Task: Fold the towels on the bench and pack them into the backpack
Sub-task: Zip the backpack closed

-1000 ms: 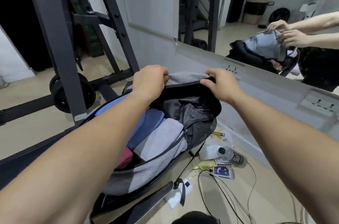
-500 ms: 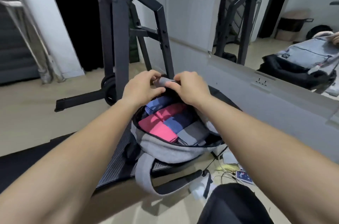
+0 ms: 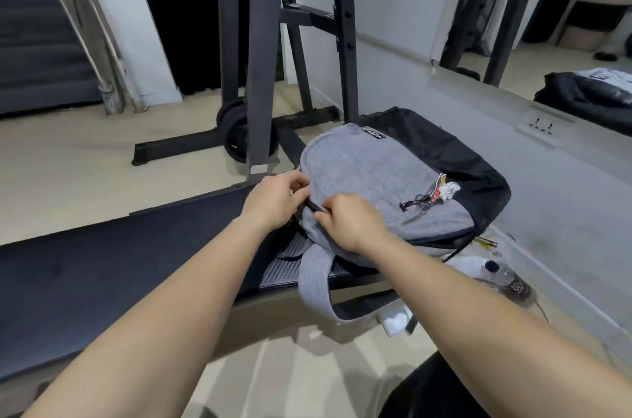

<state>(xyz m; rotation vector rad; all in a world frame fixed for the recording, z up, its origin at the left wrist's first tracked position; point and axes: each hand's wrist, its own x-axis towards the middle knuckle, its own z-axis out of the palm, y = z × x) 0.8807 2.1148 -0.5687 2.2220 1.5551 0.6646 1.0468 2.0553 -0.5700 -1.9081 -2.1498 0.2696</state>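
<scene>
Both hands' grips, left (image 3: 273, 203) and right (image 3: 349, 222), pinching the backpack (image 3: 376, 174) near edge at the counter (image 3: 102, 277) end.

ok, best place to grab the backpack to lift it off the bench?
Probably the grey shoulder strap: it loops free off the near edge of the bench, so a hand can come from below on the person's side and hook through. The backpack lies flat, face up, its grey panel broad and smooth with little to pinch. Both hands are busy at its left edge.
</scene>
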